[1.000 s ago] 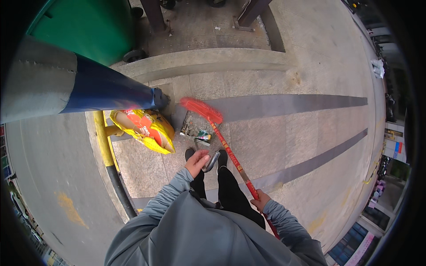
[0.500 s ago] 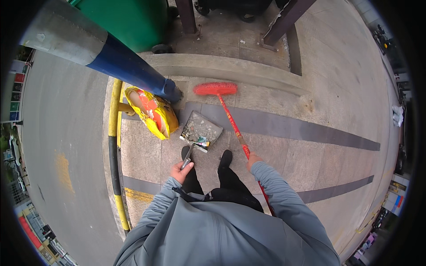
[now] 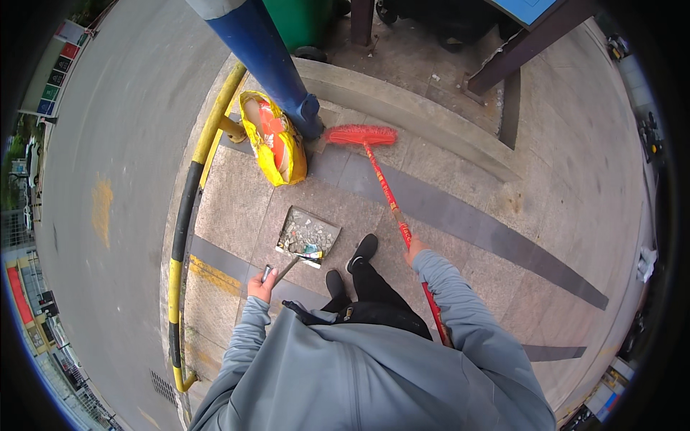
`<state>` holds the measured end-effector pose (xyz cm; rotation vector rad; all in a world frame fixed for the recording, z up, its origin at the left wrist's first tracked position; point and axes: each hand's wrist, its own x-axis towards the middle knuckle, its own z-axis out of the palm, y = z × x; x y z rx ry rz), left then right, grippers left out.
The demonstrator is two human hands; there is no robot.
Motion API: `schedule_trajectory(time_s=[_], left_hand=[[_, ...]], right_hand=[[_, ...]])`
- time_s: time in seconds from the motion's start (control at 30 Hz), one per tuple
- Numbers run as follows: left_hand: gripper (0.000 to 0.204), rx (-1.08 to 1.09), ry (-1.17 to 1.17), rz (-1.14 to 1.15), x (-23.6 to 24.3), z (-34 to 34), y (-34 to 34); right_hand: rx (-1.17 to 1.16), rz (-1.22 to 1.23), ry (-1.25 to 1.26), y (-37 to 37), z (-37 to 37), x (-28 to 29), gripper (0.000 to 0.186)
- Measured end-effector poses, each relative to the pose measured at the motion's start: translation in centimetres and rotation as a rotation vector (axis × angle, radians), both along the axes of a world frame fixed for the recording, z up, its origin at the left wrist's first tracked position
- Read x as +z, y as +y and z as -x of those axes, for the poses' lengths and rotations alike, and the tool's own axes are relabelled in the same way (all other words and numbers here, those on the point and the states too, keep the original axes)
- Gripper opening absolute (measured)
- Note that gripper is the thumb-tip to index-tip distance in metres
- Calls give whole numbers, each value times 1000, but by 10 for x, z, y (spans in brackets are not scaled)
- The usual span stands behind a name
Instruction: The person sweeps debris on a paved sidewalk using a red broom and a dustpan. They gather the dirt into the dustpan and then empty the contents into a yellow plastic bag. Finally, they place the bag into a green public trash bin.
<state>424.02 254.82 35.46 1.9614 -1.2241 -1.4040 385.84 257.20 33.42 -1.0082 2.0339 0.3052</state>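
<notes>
My left hand [image 3: 261, 284] is closed round the grey handle of a dustpan [image 3: 328, 227]. Grey bits of litter and some colourful scraps lie in the pan, which is low over or on the paving; I cannot tell which. My right hand [image 3: 415, 250] grips the red pole of a broom [image 3: 386, 186]. The broom's red bristle head [image 3: 361, 135] is out in front, near the concrete kerb and right of the blue post. A yellow plastic bag [image 3: 289, 172] with orange and tan contents stands against the post's foot, beyond the dustpan.
A blue post [image 3: 267, 61] rises ahead on the left. Along the road edge runs a yellow and black rail [image 3: 188, 194]. A concrete kerb [image 3: 402, 108] crosses the front, with a green bin [image 3: 298, 21] and a brown metal post [image 3: 528, 54] behind it.
My view has turned, so the bag, post and rail sit differently. My feet have stepped, and the dustpan is now farther from the bag. Both hands keep their holds.
</notes>
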Motion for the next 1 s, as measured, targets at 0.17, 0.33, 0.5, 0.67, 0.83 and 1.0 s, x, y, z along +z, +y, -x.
schedule_trajectory(time_s=[0.17, 0.33, 0.5, 0.67, 0.83, 1.0], left_hand=[[35, 151, 31, -87, -32, -68, 35], [38, 134, 29, -32, -48, -92, 71], [37, 105, -27, -1, -46, -104, 89], [35, 97, -39, 11, -49, -131, 126], [34, 245, 70, 17, -45, -156, 150], [29, 348, -48, -13, -61, -170, 179]], right_hand=[[-124, -55, 37, 18, -46, -33, 35], [319, -321, -164, 144, -92, -14, 32], [425, -233, -212, 171, -94, 23, 35], [439, -5, -59, 102, -113, 10, 35], [406, -124, 4, 60, -185, -3, 25], [455, -361, -133, 119, -173, 9, 34]])
